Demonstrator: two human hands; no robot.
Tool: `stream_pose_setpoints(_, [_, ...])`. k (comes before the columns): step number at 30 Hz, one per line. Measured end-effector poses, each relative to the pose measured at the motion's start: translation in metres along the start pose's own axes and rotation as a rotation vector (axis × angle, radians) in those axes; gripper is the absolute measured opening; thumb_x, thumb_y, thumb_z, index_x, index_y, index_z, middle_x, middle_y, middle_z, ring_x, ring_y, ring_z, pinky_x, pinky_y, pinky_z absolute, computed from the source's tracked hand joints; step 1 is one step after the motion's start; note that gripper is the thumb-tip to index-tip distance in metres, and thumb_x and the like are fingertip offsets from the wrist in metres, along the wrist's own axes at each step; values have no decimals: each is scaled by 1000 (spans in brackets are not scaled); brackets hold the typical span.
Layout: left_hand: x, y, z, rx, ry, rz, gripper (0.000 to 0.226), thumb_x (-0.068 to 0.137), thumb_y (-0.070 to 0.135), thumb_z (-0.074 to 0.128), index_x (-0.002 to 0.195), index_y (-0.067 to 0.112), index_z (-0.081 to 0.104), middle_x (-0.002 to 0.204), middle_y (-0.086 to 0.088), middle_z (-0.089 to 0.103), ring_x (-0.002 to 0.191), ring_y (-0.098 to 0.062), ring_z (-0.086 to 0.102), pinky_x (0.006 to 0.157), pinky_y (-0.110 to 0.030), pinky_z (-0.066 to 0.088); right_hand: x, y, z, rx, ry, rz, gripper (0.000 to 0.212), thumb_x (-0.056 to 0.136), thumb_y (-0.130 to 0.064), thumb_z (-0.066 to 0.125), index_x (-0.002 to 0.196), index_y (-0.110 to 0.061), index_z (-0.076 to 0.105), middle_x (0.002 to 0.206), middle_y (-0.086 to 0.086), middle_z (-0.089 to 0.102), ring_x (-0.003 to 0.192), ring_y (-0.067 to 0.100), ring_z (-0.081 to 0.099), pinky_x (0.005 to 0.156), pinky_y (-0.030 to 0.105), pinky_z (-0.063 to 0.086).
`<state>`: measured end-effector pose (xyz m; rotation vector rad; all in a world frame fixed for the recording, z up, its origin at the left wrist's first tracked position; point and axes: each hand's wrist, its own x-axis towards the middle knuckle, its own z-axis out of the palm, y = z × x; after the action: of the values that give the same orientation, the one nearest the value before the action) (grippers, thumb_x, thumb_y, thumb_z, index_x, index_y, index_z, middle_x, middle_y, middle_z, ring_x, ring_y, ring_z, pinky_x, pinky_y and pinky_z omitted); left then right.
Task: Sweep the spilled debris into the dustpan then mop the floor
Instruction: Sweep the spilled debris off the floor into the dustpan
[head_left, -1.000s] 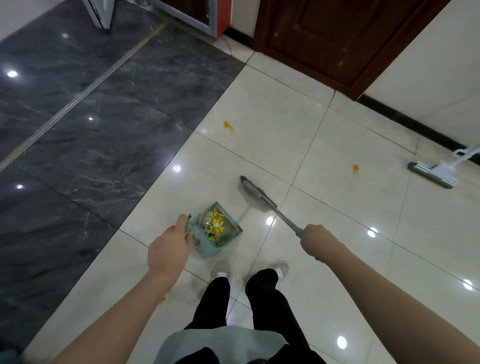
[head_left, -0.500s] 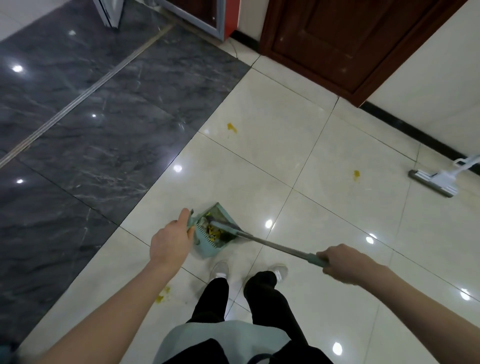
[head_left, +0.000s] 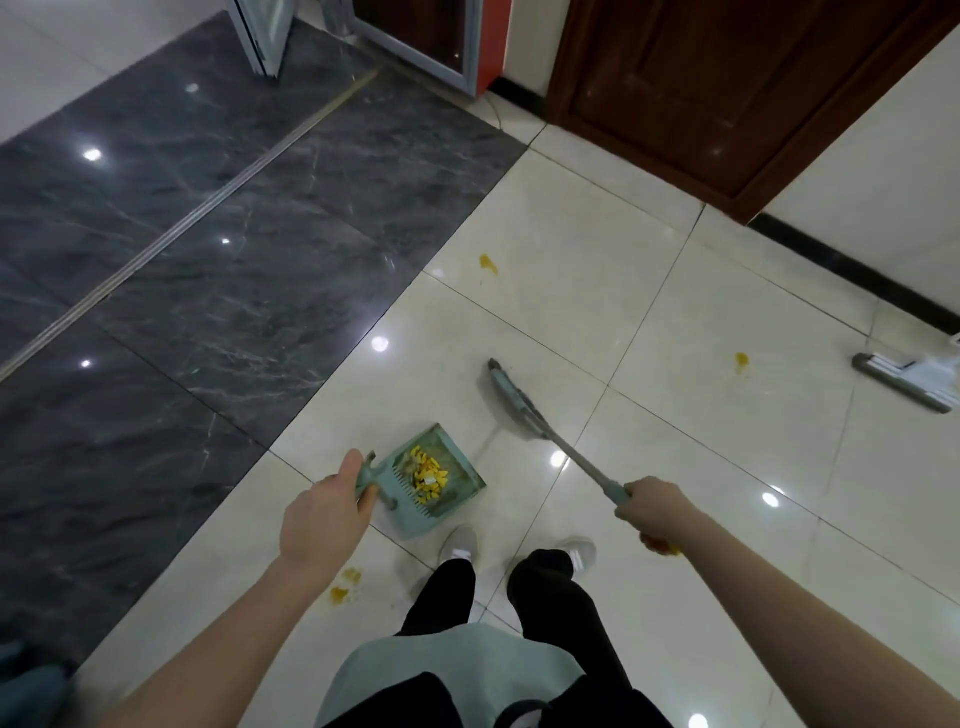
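Dustpan (head_left: 439, 480), one; broom (head_left: 511, 402), one

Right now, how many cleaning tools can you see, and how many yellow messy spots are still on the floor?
Dustpans: 1, the green dustpan
Brooms: 1, the broom
Mops: 1, the mop
Yellow spots on the floor: 3, the far spot, the right spot, the near spot
Total: 6
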<state>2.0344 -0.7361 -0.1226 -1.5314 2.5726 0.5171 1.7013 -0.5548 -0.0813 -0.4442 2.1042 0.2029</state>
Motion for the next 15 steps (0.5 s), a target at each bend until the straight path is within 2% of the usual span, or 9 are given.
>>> stream_pose_setpoints(2, [-3,-3,2,-23,-7,-17,28,90,35,59,106,18,44,65,-7,62,54,-33,57,49,-32,39,-2,-3,20,141,-111,28,27,93,-7,44,117,-5,55,62,9,46,42,20,45,43,23,39])
stream_pose_setpoints(5, [1,-6,0,-131,-73,-74,26,90,38,56,107,25,43,67,-7,58,57,-32,53,54,-34,45,-11,-1,40,260,-197,54,46,91,-1,38,133,-18,47,65,6,38,40,15,36,40,18,32])
stream_pose_setpoints(8, [7,-8,-2,-215,-148,-133,22,87,44,53,101,33,40,67,-9,64,59,-36,62,61,-40,56,-21,14,48,81,-204,12,60,88,1,33,142,-24,39,66,8,43,41,18,41,38,20,34])
stream_pose_setpoints(13, [9,4,-3,-132,-133,-153,27,86,45,58,96,27,39,69,-8,60,67,-36,60,58,-35,47,-41,46,29,-150,-244,-67,69,85,-1,31,147,-33,35,71,11,51,42,21,46,40,25,40])
stream_pose_setpoints(15, [9,11,-3,-147,-137,-158,28,86,44,59,90,28,37,67,-6,61,63,-35,61,58,-36,50,-48,57,17,-209,-255,-97,70,85,-2,33,144,-39,38,71,9,52,42,20,46,39,24,39])
